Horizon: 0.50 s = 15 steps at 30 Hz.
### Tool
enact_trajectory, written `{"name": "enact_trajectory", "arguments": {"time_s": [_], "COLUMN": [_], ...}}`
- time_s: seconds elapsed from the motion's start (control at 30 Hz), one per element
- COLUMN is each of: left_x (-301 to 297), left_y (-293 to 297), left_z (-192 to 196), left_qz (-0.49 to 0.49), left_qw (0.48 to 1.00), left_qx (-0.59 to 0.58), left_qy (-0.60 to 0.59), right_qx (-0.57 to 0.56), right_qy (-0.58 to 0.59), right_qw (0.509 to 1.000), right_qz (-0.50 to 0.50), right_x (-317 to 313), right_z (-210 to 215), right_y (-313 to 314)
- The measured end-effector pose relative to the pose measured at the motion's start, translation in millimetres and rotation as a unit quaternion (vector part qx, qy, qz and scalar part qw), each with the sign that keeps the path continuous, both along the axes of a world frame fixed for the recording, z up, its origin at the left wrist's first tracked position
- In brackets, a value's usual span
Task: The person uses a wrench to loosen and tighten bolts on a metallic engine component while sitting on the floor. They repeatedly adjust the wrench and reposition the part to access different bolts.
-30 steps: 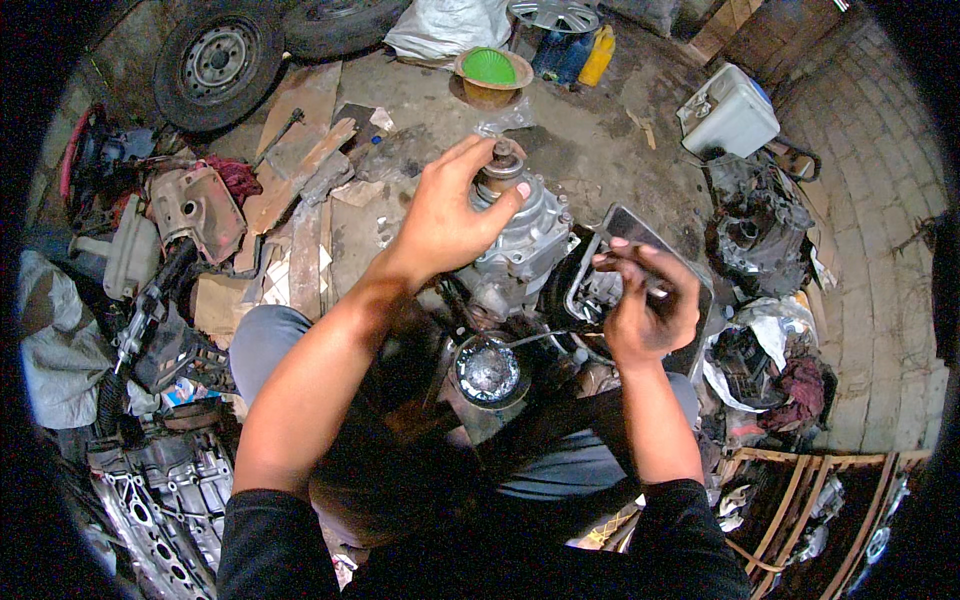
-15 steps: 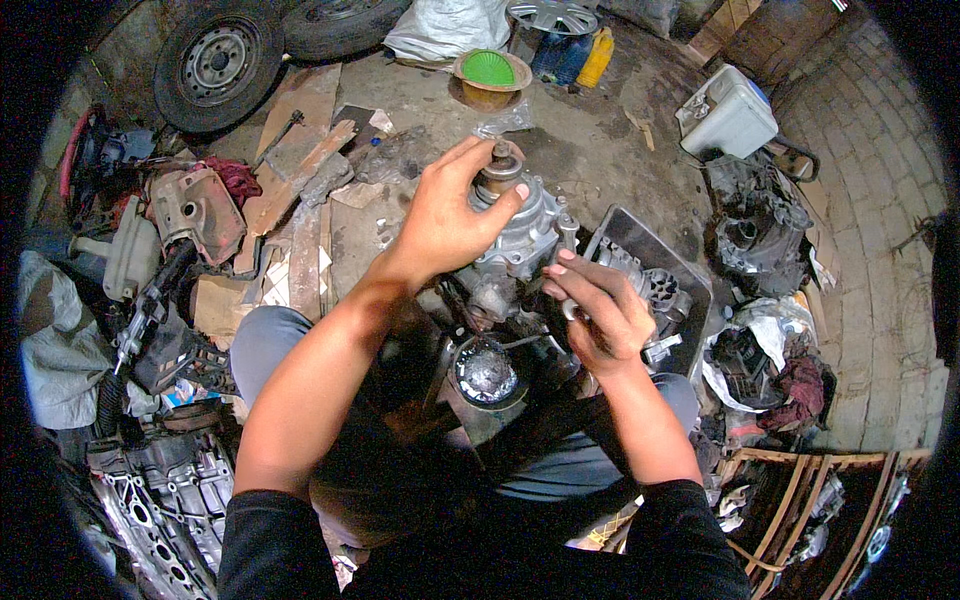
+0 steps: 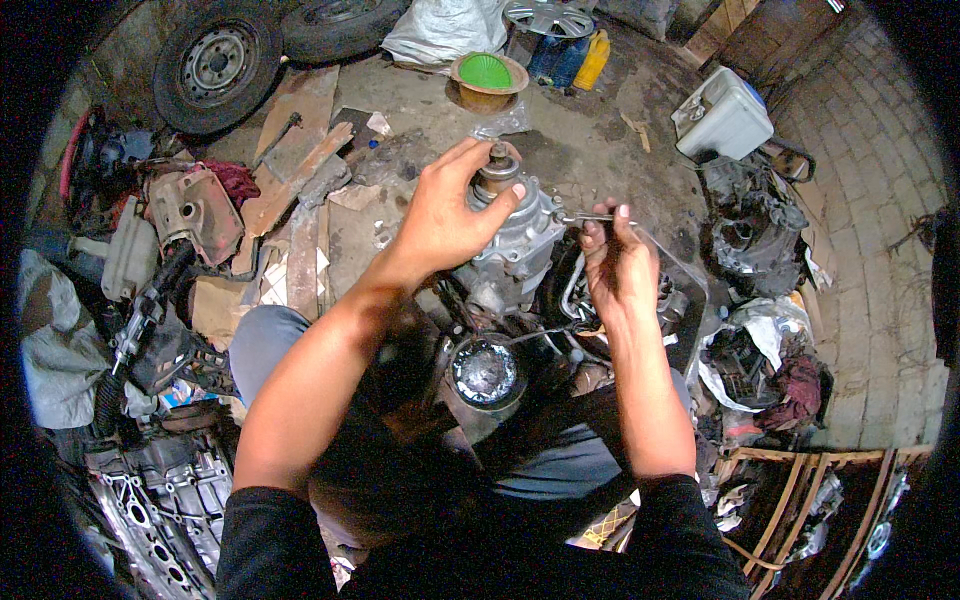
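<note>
Clasping gearbox housing [image 3: 510, 250], left hand [image 3: 445, 215] closed

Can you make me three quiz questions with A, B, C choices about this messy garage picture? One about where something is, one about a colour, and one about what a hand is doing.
1. Where is the wheel with its tyre?
A. the upper left of the floor
B. on the person's lap
C. inside the white box

2. What colour is the inside of the round bowl at the top?
A. red
B. green
C. black

3. What is the left hand doing?
A. hanging free
B. holding a cup
C. gripping the top of the metal part

Answers:
1 A, the wheel lies at the upper left, beside wooden boards.
2 B, the bowl shows bright green inside.
3 C, the left hand wraps over the grey metal part, while the right hand holds a thin metal tool against it.
</note>
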<state>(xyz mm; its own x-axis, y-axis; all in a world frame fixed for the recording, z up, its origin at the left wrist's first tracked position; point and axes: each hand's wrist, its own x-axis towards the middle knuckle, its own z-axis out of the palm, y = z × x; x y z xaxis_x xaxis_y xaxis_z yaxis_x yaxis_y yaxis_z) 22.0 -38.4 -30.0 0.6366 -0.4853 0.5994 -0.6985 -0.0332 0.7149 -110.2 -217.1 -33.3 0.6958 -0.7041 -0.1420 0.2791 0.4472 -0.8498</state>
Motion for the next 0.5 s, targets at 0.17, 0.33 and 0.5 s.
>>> {"name": "enact_trajectory", "arguments": {"time_s": [0.17, 0.33, 0.5], "left_x": [-1, 1, 1], "left_y": [0, 0, -2], "left_z": [2, 0, -2], "left_qz": [-0.003, -0.009, 0.002], "left_qw": [1.000, 1.000, 1.000], "left_qx": [0.000, -0.010, -0.001], "left_qy": [0.005, 0.009, -0.010], "right_qx": [-0.141, -0.477, -0.671], "right_qy": [-0.069, -0.120, -0.166], "right_qw": [0.981, 0.857, 0.715], "right_qz": [-0.113, -0.156, -0.105], "right_x": [1, -14, -24], "right_z": [0, -1, -6], "right_y": [3, 14, 15]}}
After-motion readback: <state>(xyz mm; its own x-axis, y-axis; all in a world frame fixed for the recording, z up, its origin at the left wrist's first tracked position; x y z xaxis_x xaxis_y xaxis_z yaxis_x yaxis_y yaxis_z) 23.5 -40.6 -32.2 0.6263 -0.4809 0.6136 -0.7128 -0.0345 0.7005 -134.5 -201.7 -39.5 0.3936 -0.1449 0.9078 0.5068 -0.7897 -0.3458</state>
